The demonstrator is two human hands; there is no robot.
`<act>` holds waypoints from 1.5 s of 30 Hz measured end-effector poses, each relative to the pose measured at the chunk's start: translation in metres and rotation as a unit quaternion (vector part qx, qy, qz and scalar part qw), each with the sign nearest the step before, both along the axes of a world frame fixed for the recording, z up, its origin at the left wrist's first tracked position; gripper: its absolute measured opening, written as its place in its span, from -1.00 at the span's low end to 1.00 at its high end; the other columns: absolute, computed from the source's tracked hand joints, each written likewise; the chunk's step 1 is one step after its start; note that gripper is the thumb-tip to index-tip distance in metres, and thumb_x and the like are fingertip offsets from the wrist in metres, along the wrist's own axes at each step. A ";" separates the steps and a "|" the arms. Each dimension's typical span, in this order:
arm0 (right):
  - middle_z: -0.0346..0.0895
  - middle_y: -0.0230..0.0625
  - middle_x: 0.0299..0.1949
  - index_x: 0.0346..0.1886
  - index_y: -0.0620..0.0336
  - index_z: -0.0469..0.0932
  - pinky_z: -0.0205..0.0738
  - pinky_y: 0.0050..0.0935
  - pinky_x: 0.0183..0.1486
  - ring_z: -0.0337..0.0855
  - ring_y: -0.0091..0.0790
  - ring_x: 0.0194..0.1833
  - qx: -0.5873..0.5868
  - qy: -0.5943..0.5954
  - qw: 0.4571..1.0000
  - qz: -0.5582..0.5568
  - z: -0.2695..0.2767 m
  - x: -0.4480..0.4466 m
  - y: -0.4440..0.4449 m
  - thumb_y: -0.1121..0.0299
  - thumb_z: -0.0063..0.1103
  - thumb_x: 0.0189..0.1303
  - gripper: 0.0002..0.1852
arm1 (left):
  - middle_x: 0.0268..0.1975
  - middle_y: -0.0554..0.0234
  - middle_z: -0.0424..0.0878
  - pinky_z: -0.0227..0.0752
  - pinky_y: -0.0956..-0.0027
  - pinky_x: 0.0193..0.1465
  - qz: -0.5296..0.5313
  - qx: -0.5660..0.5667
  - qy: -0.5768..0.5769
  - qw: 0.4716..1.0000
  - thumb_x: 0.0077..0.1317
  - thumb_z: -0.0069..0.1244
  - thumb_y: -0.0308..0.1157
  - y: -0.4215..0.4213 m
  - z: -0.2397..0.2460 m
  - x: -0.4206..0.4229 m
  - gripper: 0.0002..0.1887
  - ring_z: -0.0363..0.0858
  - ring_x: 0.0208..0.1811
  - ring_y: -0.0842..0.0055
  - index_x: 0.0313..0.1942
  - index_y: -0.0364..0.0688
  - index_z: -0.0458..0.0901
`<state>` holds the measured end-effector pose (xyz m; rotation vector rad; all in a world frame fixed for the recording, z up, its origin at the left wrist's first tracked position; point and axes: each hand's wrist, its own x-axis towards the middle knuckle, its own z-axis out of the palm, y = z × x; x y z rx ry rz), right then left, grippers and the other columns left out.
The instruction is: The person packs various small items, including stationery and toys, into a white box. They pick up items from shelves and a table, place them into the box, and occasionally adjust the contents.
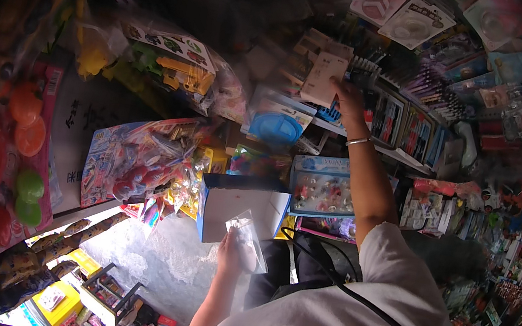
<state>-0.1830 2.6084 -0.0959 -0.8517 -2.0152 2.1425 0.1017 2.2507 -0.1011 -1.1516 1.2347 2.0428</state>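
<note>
My right hand point(346, 99) reaches out to a shelf, its fingers on the edge of a pale flat box point(324, 79) that bears writing. A bracelet is on that wrist. Lower down, my left hand point(230, 254) holds a clear plastic packet point(247, 244) with something pale inside. Behind the packet stands an open blue box point(205, 205) with a white inside. Just below the pale flat box is a packaged blue round item point(276, 126). A light-blue tray box of small red and white pieces point(322, 191) stands beside the blue box.
Pens and boxed stationery point(387, 118) fill the shelf at the right. Packaged toys point(141, 161) and plastic toy fruit point(30, 110) hang or lie at the left. A black-framed rack point(110, 294) stands on the floor, lower left. A black cable point(369, 316) crosses my shirt.
</note>
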 end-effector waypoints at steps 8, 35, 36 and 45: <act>0.40 -0.40 -0.64 -0.55 0.15 0.48 0.29 -0.48 -0.52 0.43 -0.53 -0.56 -0.089 0.023 0.996 -0.005 -0.030 -0.079 -0.017 0.13 0.34 -0.01 -0.69 | -0.28 0.33 0.53 0.43 0.46 -0.27 0.003 -0.020 -0.023 1.000 0.39 -0.20 -0.17 -0.003 0.000 0.014 -0.67 0.52 -0.29 0.59 -0.08 -0.25 0.47; 0.55 -0.28 -0.32 -0.25 0.22 0.54 0.45 -0.36 -0.32 0.56 -0.45 -0.32 0.057 0.133 0.974 0.174 -0.042 -0.134 -0.034 0.20 0.17 0.09 -0.72 | -0.38 0.32 0.49 0.35 0.49 -0.36 -0.009 -0.112 -0.037 0.993 0.34 -0.18 -0.10 -0.002 0.007 0.028 -0.64 0.46 -0.40 0.62 -0.24 -0.26 0.51; 0.55 -0.28 -0.34 -0.23 0.23 0.53 0.45 -0.40 -0.35 0.55 -0.46 -0.36 0.048 0.164 0.967 0.189 -0.049 -0.153 -0.047 0.23 0.15 0.12 -0.73 | -0.33 0.31 0.51 0.38 0.47 -0.32 -0.008 -0.099 -0.035 0.994 0.35 -0.17 -0.14 -0.004 0.007 0.029 -0.66 0.48 -0.34 0.61 -0.16 -0.27 0.50; 0.53 -0.05 -0.19 0.02 0.23 0.42 0.42 -0.17 -0.09 0.54 -0.09 -0.12 0.426 0.318 0.847 0.023 -0.056 -0.220 -0.087 0.21 0.03 0.19 -0.61 | -0.25 0.31 0.54 0.39 0.46 -0.26 0.045 -0.116 -0.078 0.989 0.35 -0.14 -0.17 0.008 0.010 0.047 -0.65 0.51 -0.29 0.58 -0.06 -0.28 0.48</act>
